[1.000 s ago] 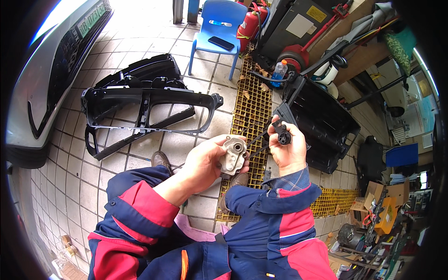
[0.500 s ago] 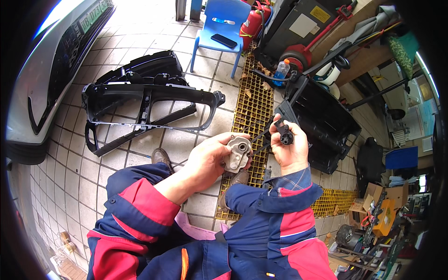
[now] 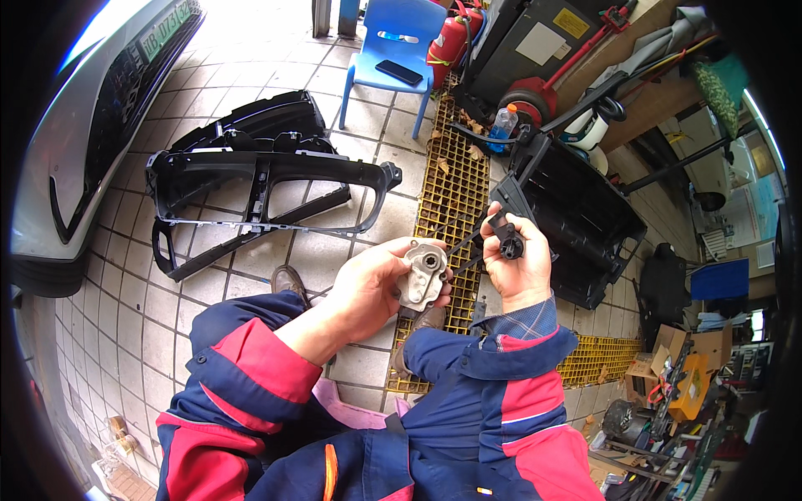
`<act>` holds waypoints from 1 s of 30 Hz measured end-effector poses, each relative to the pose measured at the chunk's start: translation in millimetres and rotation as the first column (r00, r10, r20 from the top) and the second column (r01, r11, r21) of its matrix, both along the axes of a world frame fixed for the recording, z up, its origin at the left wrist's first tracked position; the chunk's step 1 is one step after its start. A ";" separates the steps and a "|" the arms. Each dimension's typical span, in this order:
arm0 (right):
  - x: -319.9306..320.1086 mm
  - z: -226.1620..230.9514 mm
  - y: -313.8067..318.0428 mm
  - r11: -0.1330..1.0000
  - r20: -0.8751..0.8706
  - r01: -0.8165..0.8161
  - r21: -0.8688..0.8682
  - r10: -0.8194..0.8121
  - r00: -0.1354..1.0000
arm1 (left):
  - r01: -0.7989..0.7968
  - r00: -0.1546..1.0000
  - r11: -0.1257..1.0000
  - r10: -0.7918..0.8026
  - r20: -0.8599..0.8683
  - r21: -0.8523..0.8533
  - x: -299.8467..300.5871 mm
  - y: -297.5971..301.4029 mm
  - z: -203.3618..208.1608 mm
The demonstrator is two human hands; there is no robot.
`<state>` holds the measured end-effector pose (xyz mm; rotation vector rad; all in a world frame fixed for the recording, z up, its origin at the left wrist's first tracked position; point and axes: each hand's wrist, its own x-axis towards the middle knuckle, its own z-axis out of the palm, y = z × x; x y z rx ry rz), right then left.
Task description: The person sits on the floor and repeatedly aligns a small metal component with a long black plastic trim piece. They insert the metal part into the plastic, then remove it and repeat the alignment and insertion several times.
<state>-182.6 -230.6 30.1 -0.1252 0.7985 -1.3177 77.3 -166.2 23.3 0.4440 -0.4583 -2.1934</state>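
Note:
My left hand [image 3: 365, 288] is closed round a small grey actuator housing [image 3: 422, 288], its flat face with a round splined hole turned up toward me. A short way to the right, my right hand [image 3: 522, 259] grips a black plastic shaft piece [image 3: 509, 237] between thumb and fingers, its round end facing me. The two parts are apart. Fingers hide the back of the housing and some of the black piece.
On the tiles ahead left lies a black plastic frame [image 3: 259, 188], near a car's front bumper [image 3: 79, 167]. A blue chair [image 3: 399, 42] bears a phone [image 3: 398, 73]. Yellow grating [image 3: 455, 179] runs beneath my hands. Black plastic panels [image 3: 576, 217] lie to the right, with a bottle [image 3: 504, 125] beyond.
The grey housing has tilted slightly in my left hand, so its splined hole shows more squarely. My right hand and the black piece have barely shifted.

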 end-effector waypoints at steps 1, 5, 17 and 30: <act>0.0 0.2 -0.1 1.000 -0.035 -0.005 0.011 0.006 0.999 | 0.000 1.000 1.000 0.000 0.001 0.000 0.1 -0.1 -0.2; 0.7 1.3 0.0 0.998 -0.051 -0.056 -0.015 0.055 0.997 | -0.002 1.000 1.000 0.002 0.001 0.006 -0.1 0.0 -0.1; 9.8 9.4 1.3 1.000 -0.056 0.010 0.002 -0.010 0.998 | -0.016 1.000 1.000 0.016 0.016 0.020 -1.3 0.3 -4.8; 10.3 11.0 2.0 1.000 -0.011 -0.004 0.003 0.004 1.000 | -0.083 0.981 0.996 0.083 0.174 -0.009 4.5 -6.4 2.7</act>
